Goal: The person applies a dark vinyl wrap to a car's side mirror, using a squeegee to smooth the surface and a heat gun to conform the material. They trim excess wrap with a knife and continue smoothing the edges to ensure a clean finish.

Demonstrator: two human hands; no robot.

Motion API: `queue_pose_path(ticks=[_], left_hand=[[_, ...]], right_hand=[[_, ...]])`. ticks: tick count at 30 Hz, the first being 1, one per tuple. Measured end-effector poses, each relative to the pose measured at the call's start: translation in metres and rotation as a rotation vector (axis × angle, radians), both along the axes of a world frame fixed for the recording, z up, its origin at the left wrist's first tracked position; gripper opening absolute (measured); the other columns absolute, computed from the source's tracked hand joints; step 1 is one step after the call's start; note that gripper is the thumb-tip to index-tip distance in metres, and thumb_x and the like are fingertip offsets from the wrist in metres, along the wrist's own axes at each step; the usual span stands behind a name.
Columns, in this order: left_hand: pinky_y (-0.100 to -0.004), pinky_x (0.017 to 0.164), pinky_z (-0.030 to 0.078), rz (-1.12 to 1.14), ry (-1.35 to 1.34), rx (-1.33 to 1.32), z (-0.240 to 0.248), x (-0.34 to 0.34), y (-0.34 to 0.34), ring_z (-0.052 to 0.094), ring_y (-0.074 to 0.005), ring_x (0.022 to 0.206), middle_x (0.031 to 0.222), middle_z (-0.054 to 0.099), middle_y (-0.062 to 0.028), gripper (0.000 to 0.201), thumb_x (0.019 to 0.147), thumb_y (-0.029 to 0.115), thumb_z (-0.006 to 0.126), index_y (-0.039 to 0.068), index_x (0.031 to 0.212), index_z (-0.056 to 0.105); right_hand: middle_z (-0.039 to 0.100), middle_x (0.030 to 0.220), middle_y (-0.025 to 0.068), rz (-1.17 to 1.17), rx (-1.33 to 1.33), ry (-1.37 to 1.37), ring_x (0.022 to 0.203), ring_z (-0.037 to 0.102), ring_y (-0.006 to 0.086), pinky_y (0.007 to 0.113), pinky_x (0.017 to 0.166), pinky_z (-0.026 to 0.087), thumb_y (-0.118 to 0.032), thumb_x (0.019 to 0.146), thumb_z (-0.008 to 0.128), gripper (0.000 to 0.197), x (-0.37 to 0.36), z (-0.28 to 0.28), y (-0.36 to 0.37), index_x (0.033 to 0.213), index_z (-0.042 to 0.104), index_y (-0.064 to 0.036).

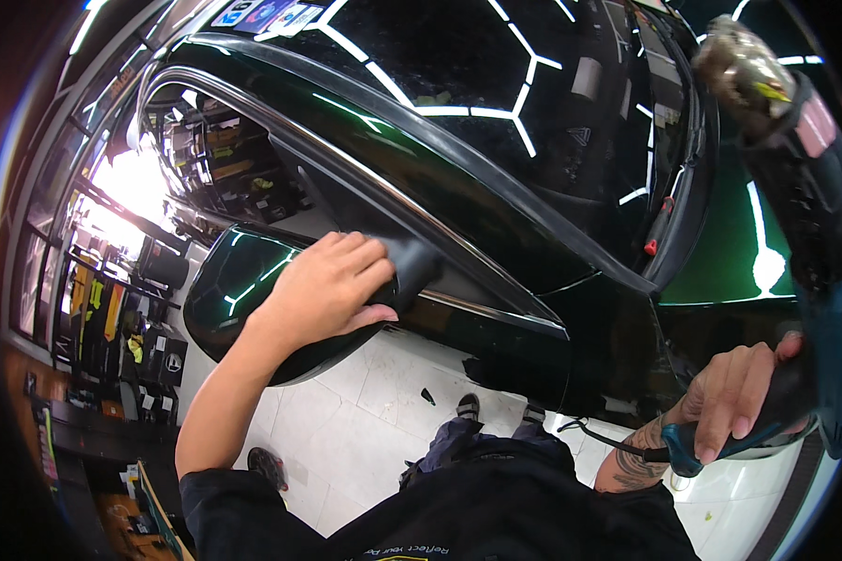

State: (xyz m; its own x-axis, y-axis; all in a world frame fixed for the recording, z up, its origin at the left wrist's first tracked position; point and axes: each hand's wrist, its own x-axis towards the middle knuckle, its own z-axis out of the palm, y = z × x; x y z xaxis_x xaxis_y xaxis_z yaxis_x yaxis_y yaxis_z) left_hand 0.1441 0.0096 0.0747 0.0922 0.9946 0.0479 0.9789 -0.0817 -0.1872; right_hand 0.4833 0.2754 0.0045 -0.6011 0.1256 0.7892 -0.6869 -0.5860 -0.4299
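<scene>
A dark green car's side mirror (239, 294) juts out left of centre. My left hand (332, 280) is closed at its inner end, fingers curled together over the edge beside a dark grey mirror foot (419, 266); the palm side is hidden. At the lower right, my right hand (734, 397) grips the handle of a teal and black heat gun (805, 206). Its metal nozzle (744, 70) points up and away, beside the bonnet, with a pinkish patch just below it. A black cord (617, 447) runs from the handle past my wrist.
The car's door window (225, 159) and windshield (496, 65) lie ahead. A red-tipped tool (658, 229) rests at the windshield's lower edge. Shelves with packed goods (112, 318) line the left side. A small dark scrap (428, 396) is on the white tiled floor (346, 421).
</scene>
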Motion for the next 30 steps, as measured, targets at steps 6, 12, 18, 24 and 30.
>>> queue_pose_path(ticks=[6, 12, 18, 24, 30], left_hand=[[-0.0385, 0.105, 0.041, -0.237, 0.275, -0.016, -0.053, 0.029, -0.033, 0.057, -0.0237, 0.113, 0.105, 0.06, -0.0057, 0.018, 0.078, 0.012, 0.061, 0.008, 0.096, 0.064], [-0.0465, 0.111, 0.033, 0.187, 0.23, 0.052, -0.013, 0.002, -0.049, 0.047, -0.0304, 0.126, 0.126, 0.054, -0.0123, 0.058, 0.085, 0.041, 0.063, 0.01, 0.133, 0.051], [-0.0447, 0.073, 0.046, 0.293, -0.17, 0.082, -0.003, -0.081, -0.056, 0.057, -0.035, 0.081, 0.081, 0.057, -0.0137, 0.039, 0.101, 0.038, 0.044, 0.004, 0.089, 0.059], [-0.0446, 0.087, 0.049, 0.138, -0.322, 0.182, -0.038, -0.116, -0.077, 0.059, -0.0351, 0.101, 0.104, 0.062, -0.0167, 0.043, 0.101, 0.04, 0.042, 0.002, 0.11, 0.06], [-0.0465, 0.113, 0.029, -0.204, -0.033, 0.184, -0.06, -0.129, -0.109, 0.033, -0.0409, 0.138, 0.146, 0.035, -0.0273, 0.07, 0.093, 0.042, 0.056, -0.007, 0.14, 0.037]], right_hand=[[0.055, 0.075, 0.0323, -0.047, -0.103, 0.151, 0.046, 0.063, 0.0425, 0.045, 0.034, 0.054, -0.021, 0.098, 0.047, 0.061, -0.003, -0.014, 0.003, 0.139, 0.018, 0.0143], [0.053, 0.071, 0.0286, 0.035, -0.131, 0.176, 0.042, 0.06, 0.0395, 0.041, 0.031, 0.052, -0.014, 0.094, 0.051, 0.064, -0.024, -0.023, -0.004, 0.136, 0.015, 0.0186], [0.051, 0.071, 0.0192, -0.137, -0.186, 0.169, 0.034, 0.053, 0.0276, 0.032, 0.028, 0.048, -0.015, 0.095, 0.055, 0.072, -0.016, -0.084, -0.016, 0.143, 0.012, 0.016], [0.062, 0.085, 0.0231, -0.004, -0.056, -0.041, 0.069, 0.067, 0.035, 0.046, 0.056, 0.056, -0.03, 0.102, 0.036, 0.041, -0.02, -0.091, -0.089, 0.093, 0.056, 0.0039], [0.056, 0.093, 0.0197, -0.438, -0.121, -0.151, 0.063, 0.064, 0.0317, 0.038, 0.05, 0.056, -0.023, 0.094, 0.057, 0.051, -0.039, -0.133, -0.231, 0.132, 0.034, 0.0024]])
